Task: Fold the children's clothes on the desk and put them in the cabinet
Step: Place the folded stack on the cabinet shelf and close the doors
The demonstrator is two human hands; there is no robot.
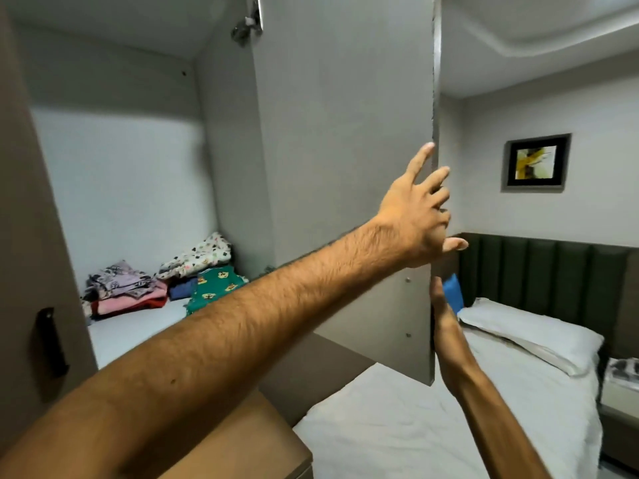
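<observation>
The cabinet stands open, and several folded children's clothes lie on its shelf (138, 333): a pink and patterned stack (124, 288), a green piece with yellow prints (214, 285), and a white printed piece (197, 254) on top of a blue one. The right cabinet door (345, 133) is swung out towards me. My left hand (415, 216) reaches across and holds the door's free edge, fingers on the inside face and thumb past the edge. My right hand (441, 305) sits lower at the same edge, fingers straight, partly hidden behind the door.
The left cabinet door (31, 236) with a black handle (50, 340) stands at the far left. A brown wooden top (249, 440) lies below my left arm. To the right is a bed (415, 426) with a white pillow (529, 337), a dark padded headboard, and a framed picture (536, 162).
</observation>
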